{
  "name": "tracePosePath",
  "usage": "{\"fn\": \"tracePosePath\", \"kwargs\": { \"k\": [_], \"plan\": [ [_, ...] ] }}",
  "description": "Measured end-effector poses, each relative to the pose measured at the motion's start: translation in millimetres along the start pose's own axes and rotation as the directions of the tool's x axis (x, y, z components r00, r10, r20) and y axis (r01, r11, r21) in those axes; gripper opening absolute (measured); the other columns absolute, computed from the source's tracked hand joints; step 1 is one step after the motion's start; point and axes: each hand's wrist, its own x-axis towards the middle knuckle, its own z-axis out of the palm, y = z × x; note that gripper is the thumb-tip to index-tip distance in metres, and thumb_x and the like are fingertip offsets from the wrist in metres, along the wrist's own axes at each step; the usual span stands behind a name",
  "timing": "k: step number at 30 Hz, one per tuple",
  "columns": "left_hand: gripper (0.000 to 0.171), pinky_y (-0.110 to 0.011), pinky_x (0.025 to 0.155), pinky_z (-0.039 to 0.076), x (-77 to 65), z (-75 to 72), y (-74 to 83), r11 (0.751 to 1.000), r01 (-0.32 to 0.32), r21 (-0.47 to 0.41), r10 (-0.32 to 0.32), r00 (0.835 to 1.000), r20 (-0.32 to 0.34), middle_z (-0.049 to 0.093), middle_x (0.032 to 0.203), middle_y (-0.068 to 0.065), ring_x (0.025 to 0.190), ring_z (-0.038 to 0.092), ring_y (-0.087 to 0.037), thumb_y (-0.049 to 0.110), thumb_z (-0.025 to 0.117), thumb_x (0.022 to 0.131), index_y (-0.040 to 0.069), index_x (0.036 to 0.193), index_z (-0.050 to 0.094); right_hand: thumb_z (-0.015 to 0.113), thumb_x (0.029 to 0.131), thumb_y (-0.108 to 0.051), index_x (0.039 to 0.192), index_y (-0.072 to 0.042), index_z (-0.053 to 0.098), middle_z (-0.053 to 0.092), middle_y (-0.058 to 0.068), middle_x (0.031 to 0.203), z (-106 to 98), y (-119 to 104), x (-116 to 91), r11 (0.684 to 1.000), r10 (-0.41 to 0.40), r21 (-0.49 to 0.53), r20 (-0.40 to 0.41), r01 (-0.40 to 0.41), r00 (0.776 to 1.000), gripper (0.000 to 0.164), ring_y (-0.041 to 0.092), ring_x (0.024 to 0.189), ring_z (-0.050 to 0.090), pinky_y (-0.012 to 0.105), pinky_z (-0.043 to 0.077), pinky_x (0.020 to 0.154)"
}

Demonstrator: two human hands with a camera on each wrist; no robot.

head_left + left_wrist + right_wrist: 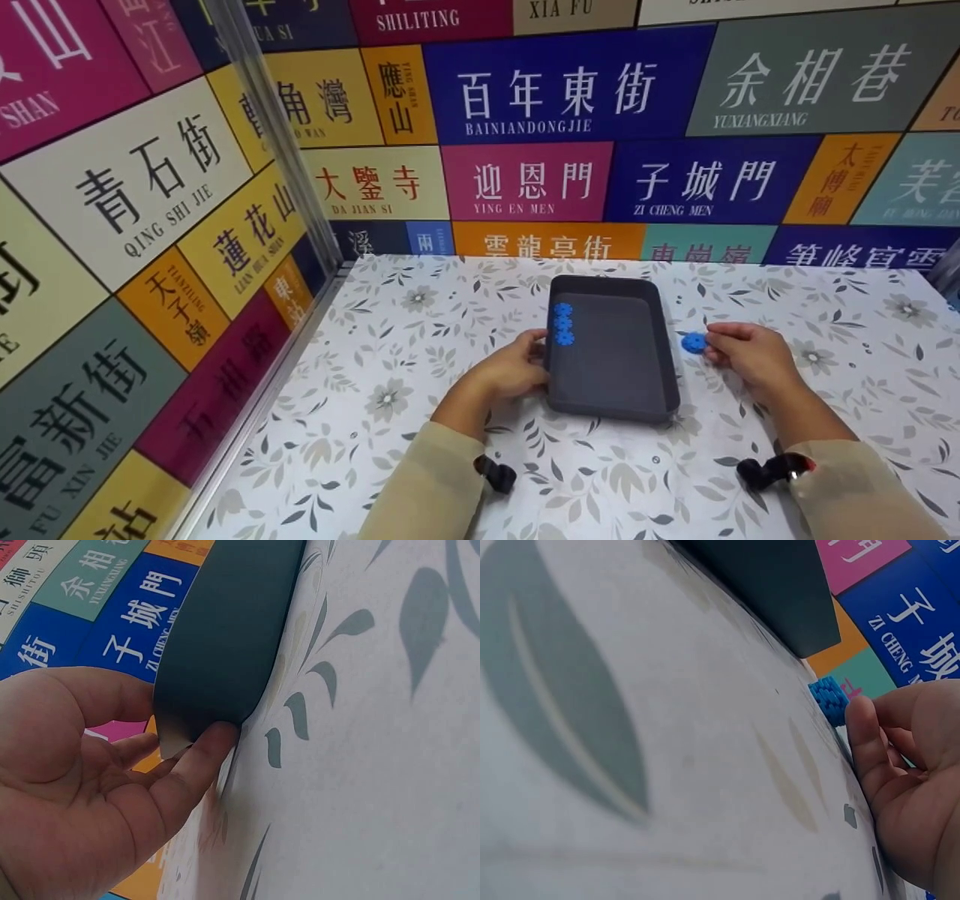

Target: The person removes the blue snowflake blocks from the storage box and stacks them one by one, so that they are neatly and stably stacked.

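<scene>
A dark grey rectangular tray [615, 379] lies on the table with its long sides running away from me. Against its left wall, blue notched, flower-shaped discs [564, 324] form a short row inside. My left hand [508, 371] grips the tray's left side; in the left wrist view its fingers [202, 757] bend around the wall at the rim and low near the tabletop. To the right of the tray, my right hand [754, 356] pinches a small stack of blue notched discs [693, 343] between thumb and fingertips. The stack [829, 700] shows side-on, low by the tabletop, in the right wrist view.
The table [337, 420] has a white cloth printed with grey leaves and flowers. Behind it stands a wall [525, 180] of coloured street-name panels, with a similar wall [165, 225] on the left. Dark wrist cameras [495, 474] sit at both cuffs.
</scene>
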Motion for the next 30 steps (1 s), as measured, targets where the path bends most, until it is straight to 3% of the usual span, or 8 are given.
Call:
{"fn": "tracePosePath", "kwargs": {
  "k": [5,10,12,17,21,26,30],
  "plan": [
    [0.083,-0.044,0.12,0.047,0.3,-0.4,-0.6,1.0,-0.006,-0.014,0.006,1.0,0.005,0.057,0.157,-0.012,0.144,0.056,-0.027,0.005,0.07,0.089,0.015,0.165,0.037,0.07,0.104,-0.03,0.14,-0.004,0.065,0.073,-0.014,0.093,1.6,-7.1,-6.1,0.998,-0.013,0.053,-0.019,0.014,1.0,0.045,0.003,0.08,0.07,0.021,0.063,0.076],
    [0.085,-0.04,0.113,0.052,-0.4,0.3,-1.4,0.997,-0.01,-0.072,0.011,1.0,0.016,0.055,0.157,-0.015,0.141,0.057,-0.025,0.0,0.065,0.088,0.014,0.166,0.035,0.073,0.102,-0.022,0.108,-0.022,0.08,0.074,-0.012,0.089,8.0,-23.3,-20.5,0.973,-0.097,0.21,0.002,0.094,0.995,0.009,0.004,0.075,0.069,0.02,0.062,0.069],
    [0.086,-0.039,0.112,0.052,-0.7,0.7,-1.4,0.997,-0.012,-0.08,0.013,1.0,0.014,0.055,0.157,-0.015,0.14,0.057,-0.025,-0.001,0.064,0.087,0.014,0.166,0.035,0.073,0.102,-0.018,0.1,-0.026,0.081,0.074,-0.011,0.088,13.0,-32.1,-26.9,0.956,-0.132,0.269,0.033,0.118,0.991,0.011,0.005,0.074,0.069,0.02,0.061,0.068],
    [0.086,-0.041,0.113,0.053,-0.7,1.6,-0.9,0.995,-0.011,-0.097,0.012,1.0,0.004,0.055,0.157,-0.015,0.14,0.057,-0.026,-0.003,0.064,0.086,0.013,0.166,0.036,0.076,0.1,-0.018,0.103,-0.019,0.082,0.073,-0.008,0.089,27.8,-52.5,-37.7,0.929,-0.175,0.348,0.119,0.124,0.977,0.007,0.008,0.075,0.07,0.022,0.061,0.067],
    [0.086,-0.04,0.112,0.054,-0.3,1.7,-0.7,0.995,-0.01,-0.096,0.011,1.0,0.005,0.055,0.158,-0.015,0.14,0.057,-0.025,-0.002,0.065,0.087,0.014,0.166,0.036,0.077,0.1,-0.02,0.106,-0.017,0.081,0.075,-0.007,0.092,35.9,-62.9,-41.4,0.936,-0.182,0.331,0.153,0.123,0.971,0.009,0.009,0.075,0.068,0.022,0.061,0.067],
    [0.085,-0.043,0.119,0.049,-1.0,0.7,-0.9,0.999,-0.018,-0.035,0.018,1.0,-0.004,0.056,0.158,-0.015,0.143,0.057,-0.027,0.003,0.068,0.088,0.014,0.166,0.036,0.078,0.099,-0.021,0.103,-0.019,0.082,0.075,-0.007,0.091,45.2,-74.6,-41.9,0.933,-0.192,0.336,0.17,0.126,0.967,0.006,0.009,0.075,0.067,0.021,0.061,0.068],
    [0.084,-0.045,0.125,0.043,-1.4,0.1,-1.4,1.0,-0.025,0.013,0.026,1.0,-0.015,0.056,0.158,-0.015,0.145,0.056,-0.029,0.006,0.069,0.089,0.015,0.166,0.036,0.078,0.099,-0.02,0.102,-0.019,0.082,0.072,-0.006,0.09,55.8,-86.8,-39.1,0.913,-0.202,0.39,0.184,0.117,0.962,0.006,0.01,0.074,0.067,0.021,0.061,0.068]
  ]
}}
